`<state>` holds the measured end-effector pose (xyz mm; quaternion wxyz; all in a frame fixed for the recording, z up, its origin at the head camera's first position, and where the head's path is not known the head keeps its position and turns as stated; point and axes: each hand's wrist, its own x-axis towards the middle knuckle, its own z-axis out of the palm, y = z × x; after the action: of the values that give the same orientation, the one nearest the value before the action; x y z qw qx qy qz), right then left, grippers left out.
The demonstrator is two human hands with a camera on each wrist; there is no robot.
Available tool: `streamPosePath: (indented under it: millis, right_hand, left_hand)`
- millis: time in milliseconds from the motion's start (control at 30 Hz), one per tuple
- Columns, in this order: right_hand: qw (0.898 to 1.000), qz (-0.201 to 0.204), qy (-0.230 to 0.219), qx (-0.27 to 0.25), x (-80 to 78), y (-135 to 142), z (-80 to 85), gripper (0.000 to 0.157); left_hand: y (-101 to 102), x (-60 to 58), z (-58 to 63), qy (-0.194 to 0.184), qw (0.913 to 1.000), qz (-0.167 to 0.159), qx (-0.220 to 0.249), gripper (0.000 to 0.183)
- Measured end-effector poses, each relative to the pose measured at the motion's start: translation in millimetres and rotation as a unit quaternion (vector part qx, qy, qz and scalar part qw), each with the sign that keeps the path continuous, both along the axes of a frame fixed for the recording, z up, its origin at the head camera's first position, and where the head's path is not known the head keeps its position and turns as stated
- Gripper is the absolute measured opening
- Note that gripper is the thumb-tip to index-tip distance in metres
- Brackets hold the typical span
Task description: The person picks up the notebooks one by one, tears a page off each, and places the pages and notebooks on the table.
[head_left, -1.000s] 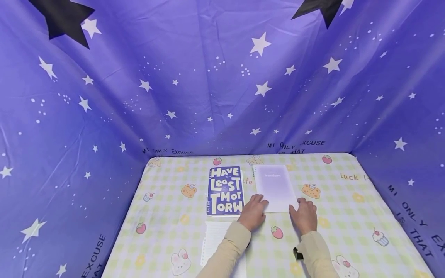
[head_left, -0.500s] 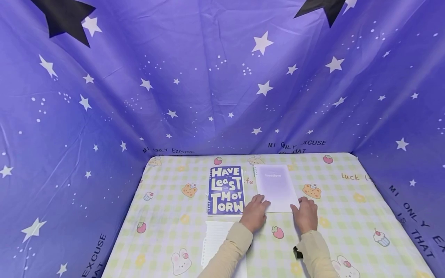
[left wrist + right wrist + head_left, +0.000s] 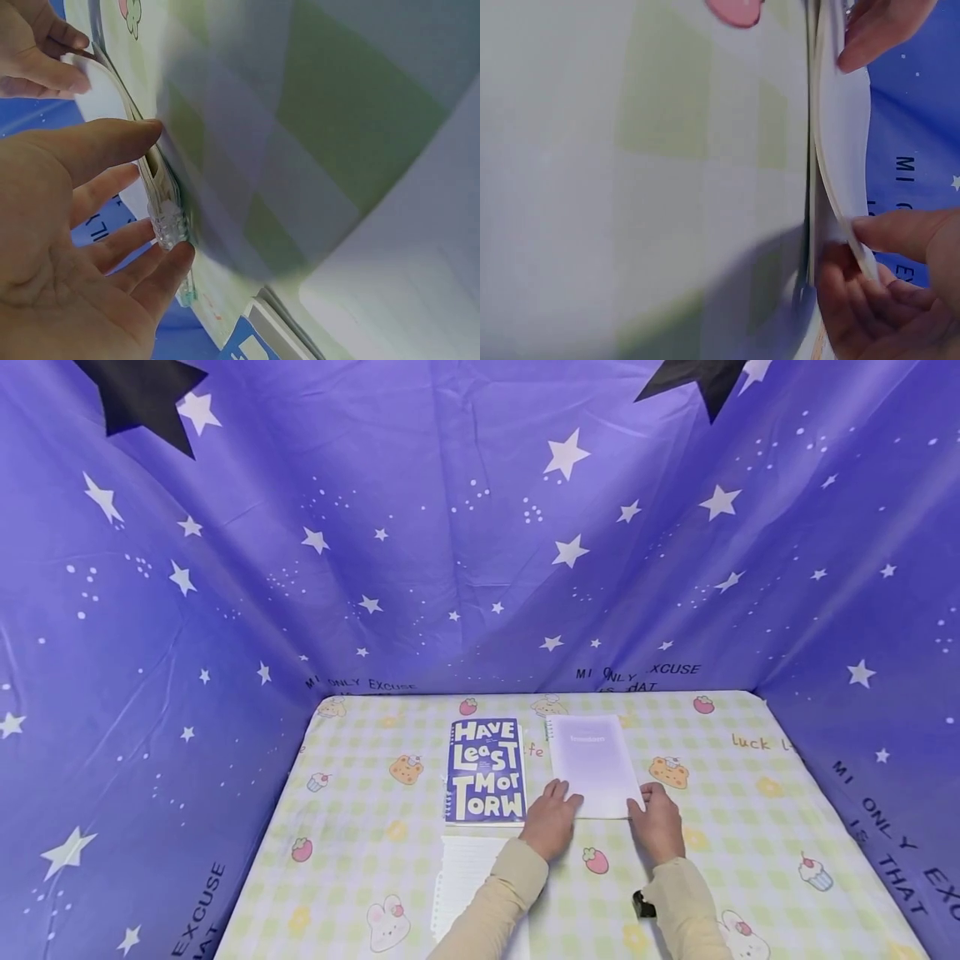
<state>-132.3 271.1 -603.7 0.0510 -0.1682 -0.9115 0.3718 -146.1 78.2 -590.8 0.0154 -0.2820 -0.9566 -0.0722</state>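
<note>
A pale purple spiral notebook point(image 3: 596, 768) marked "freedom" lies on the table, its coil along the left side. At its lower left corner rests my left hand point(image 3: 551, 820), fingers extended over the coil point(image 3: 171, 225) and thumb touching the near edge in the left wrist view. My right hand point(image 3: 660, 825) pinches the lower right corner between thumb and fingers. In the right wrist view that hand point(image 3: 900, 274) holds the upper layers point(image 3: 832, 176) bent up, apart from those beneath. The pages inside are mostly hidden.
Left of the purple notebook lies a blue spiral notebook point(image 3: 486, 772) with large white lettering. Below it is a lined loose-leaf sheet point(image 3: 465, 881), partly under my left forearm. A checked cloth point(image 3: 337, 868) covers the table, with star-patterned curtains point(image 3: 420, 527) around it.
Both hands stay at the purple notebook's lower corners, with only slight finger movement. The blue notebook and the sheet stay in place.
</note>
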Motion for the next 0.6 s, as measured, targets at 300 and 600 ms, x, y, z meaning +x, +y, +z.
streamPosePath:
  millis: [300, 600]
  right_hand:
    - [0.999, -0.007, 0.030, -0.040, 1.0, -6, 9.3, 0.037]
    - [0.998, 0.017, 0.024, -0.059, 1.2, -11, 32.7, 0.047]
  left_hand:
    - [-2, -3.4, 0.4, 0.003, 1.0000, 0.001, -0.003, 0.044]
    - [-3, -5.8, -5.5, 0.017, 0.9975, 0.032, 0.061, 0.052]
